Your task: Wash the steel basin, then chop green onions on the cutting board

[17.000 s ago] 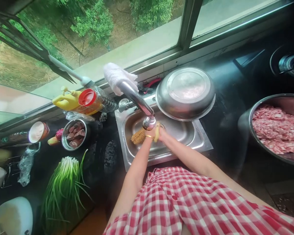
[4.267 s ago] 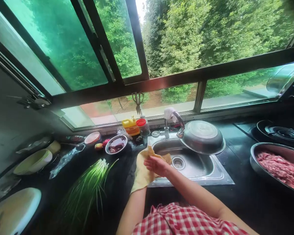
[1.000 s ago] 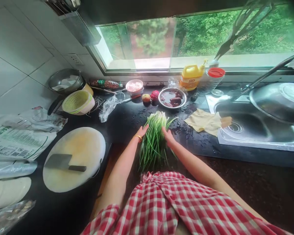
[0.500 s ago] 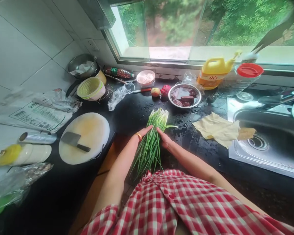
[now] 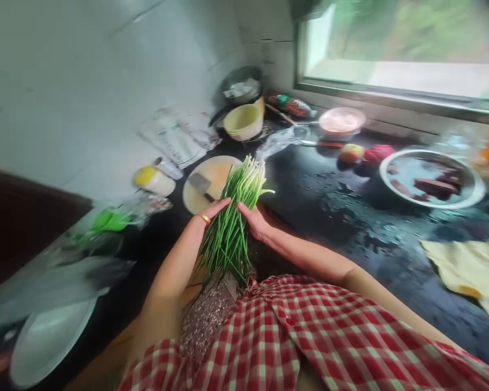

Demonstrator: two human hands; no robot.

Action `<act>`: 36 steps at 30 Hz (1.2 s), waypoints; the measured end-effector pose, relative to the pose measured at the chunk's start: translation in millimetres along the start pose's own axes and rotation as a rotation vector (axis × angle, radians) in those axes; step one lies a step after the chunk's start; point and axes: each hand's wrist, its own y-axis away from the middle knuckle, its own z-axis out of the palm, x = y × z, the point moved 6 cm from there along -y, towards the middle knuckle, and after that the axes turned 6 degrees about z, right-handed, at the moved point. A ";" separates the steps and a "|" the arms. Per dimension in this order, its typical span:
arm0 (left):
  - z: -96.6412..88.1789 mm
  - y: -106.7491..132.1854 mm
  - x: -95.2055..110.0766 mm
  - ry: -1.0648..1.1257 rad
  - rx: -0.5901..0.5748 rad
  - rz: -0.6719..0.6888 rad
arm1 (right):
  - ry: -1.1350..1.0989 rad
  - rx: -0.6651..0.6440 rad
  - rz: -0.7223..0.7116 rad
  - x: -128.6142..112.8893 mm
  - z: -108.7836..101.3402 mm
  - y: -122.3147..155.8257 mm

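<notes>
A bunch of green chives [image 5: 233,217] is lifted off the black counter [image 5: 342,212], its white ends pointing away from me. My left hand [image 5: 212,210], with a gold bangle at the wrist, presses the bunch from the left. My right hand [image 5: 256,221] clasps it from the right. Both hands grip the bunch between them. Just beyond the chive tips lies a round pale cutting board [image 5: 215,179] with a cleaver [image 5: 201,185] on it. The picture is blurred by motion.
A metal bowl of dark red pieces [image 5: 432,179] stands at the right, a yellow cloth [image 5: 468,269] near the right edge. A yellow-green colander [image 5: 244,120], a pot [image 5: 241,87], a pink-lidded bowl [image 5: 341,120] and plastic bags [image 5: 175,138] sit along the wall.
Both hands have closed on the chive bunch, raised it off the counter and carried it left toward the cutting board. The view has swung left, away from the sink.
</notes>
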 end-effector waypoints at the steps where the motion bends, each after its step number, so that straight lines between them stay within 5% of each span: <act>1: -29.0 15.3 -0.8 -0.001 0.033 0.008 | 0.005 -0.017 0.020 19.7 22.6 -8.3; 6: -172.4 78.7 -35.7 -0.047 0.188 -0.008 | 0.057 -0.090 0.185 142.2 115.5 -48.8; 10: -269.9 104.4 -81.9 -0.099 0.182 -0.015 | 0.156 -0.145 0.282 238.6 157.4 -79.2; 14: -343.4 105.6 -128.0 -0.149 0.127 -0.089 | 0.289 -0.151 0.413 310.4 174.9 -100.8; 17: -374.6 89.1 -153.2 -0.266 0.060 -0.104 | 0.414 -0.101 0.562 342.9 175.3 -110.8; 24: -410.1 58.0 -180.2 -0.553 0.019 -0.057 | 0.742 0.033 0.776 356.0 163.8 -128.2; 29: -424.9 71.7 -161.3 -0.820 0.182 -0.112 | 0.956 -0.118 0.777 316.9 147.0 -125.2; 32: -390.9 93.5 -133.9 -1.083 0.430 -0.078 | 1.175 -0.208 0.494 250.3 131.8 -130.9; 34: -346.6 110.4 -121.3 -1.221 0.619 0.026 | 1.437 -0.149 0.148 192.6 120.2 -142.8; 36: -297.9 120.8 -127.5 -1.305 0.646 0.113 | 1.705 -0.049 -0.142 146.1 109.9 -156.2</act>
